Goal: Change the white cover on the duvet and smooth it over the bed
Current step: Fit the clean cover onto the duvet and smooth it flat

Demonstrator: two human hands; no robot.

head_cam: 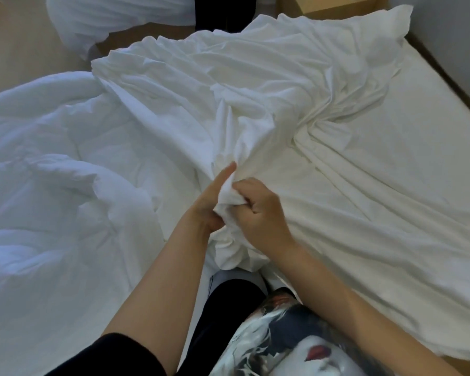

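Head view: the white cover (255, 85) lies crumpled across the middle of the bed (423, 137). It fans out in long creases from the near edge toward the far corner, where it bunches up beside a wooden nightstand (334, 5). Its near end is gathered into a tight wad between the two hands, just above the bed's edge.

The left hand (206, 204) grips the wad from the left with most fingers curled into the cloth, while its index finger points straight out along the folds. The right hand (258, 213) is closed round the same wad from the right, knuckles up and fingers buried in the fabric. The two hands are almost touching.

The duvet (52, 172) is heaped in puffy, bluish-white mounds on the left part of the bed, and the cover's left edge overlaps it. To the right of the cover the bed surface is flat and smooth, bordered by a wooden frame (445, 77).

At the top left, on the floor, sits another white bundle (114, 17), possibly a pillow or spare bedding; the view cuts it off. A printed shirt (282, 340) and a black sleeve (125, 354) fill the bottom edge.
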